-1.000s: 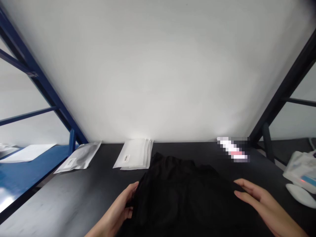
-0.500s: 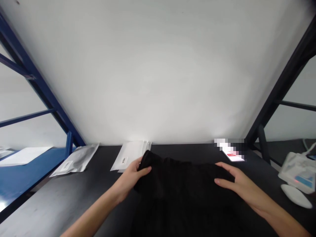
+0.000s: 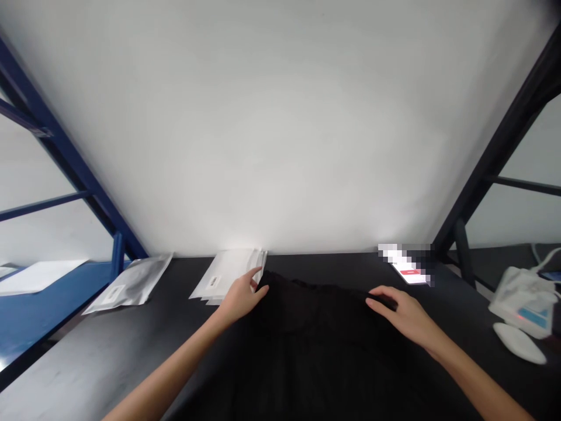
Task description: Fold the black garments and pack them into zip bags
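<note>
Head view: black cloth garment [image 3: 307, 351] lies on the black tabletop [image 3: 464, 310], long axis running from the near edge toward the far edge. Hands apart, left hand [image 3: 240, 297] and right hand [image 3: 405, 316] both on its far end; grip unclear. Behind it, near the far edge, a stack of white packets [image 3: 228, 273] and a silver-grey packet [image 3: 129, 286], labels unreadable.

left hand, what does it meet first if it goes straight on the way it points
The black garment, whose raised edge lies right at the fingertips of the left hand. The white packets sit just left of that line, though depth is hard to judge here.
</note>
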Action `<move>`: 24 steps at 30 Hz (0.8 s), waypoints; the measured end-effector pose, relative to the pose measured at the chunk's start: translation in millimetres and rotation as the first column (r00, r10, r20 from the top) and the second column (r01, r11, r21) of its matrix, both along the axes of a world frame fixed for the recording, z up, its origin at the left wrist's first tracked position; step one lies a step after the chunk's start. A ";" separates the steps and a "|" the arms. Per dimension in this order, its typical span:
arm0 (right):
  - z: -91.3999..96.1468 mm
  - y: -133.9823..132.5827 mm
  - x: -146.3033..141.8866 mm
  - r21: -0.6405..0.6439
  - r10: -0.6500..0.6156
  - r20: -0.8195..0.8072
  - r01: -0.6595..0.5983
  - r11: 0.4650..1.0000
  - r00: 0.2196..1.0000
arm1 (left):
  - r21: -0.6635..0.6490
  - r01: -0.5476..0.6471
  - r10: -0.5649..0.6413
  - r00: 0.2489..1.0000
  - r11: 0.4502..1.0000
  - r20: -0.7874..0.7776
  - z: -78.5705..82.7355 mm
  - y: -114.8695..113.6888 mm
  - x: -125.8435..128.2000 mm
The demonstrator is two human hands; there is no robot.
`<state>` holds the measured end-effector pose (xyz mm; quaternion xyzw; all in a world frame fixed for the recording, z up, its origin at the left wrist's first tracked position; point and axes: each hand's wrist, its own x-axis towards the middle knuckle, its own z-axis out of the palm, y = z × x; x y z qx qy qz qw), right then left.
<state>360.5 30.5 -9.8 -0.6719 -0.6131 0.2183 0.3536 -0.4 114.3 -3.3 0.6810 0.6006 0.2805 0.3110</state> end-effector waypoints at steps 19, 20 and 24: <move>38.4 -59.5 -2.6 0.200 0.202 0.090 -0.216 0.956 0.975 | 0.221 0.217 -0.143 0.941 0.951 -0.307 47.1 -68.6 -29.3; 36.6 -70.6 -0.4 0.173 0.252 0.098 -0.266 0.948 0.963 | 0.192 0.247 -0.189 0.942 0.950 -0.277 45.5 -79.4 -38.8; 19.5 -105.5 5.8 0.013 0.426 0.117 -0.430 0.903 0.897 | -0.070 0.360 -0.366 0.895 0.930 -0.254 28.5 -114.4 -69.7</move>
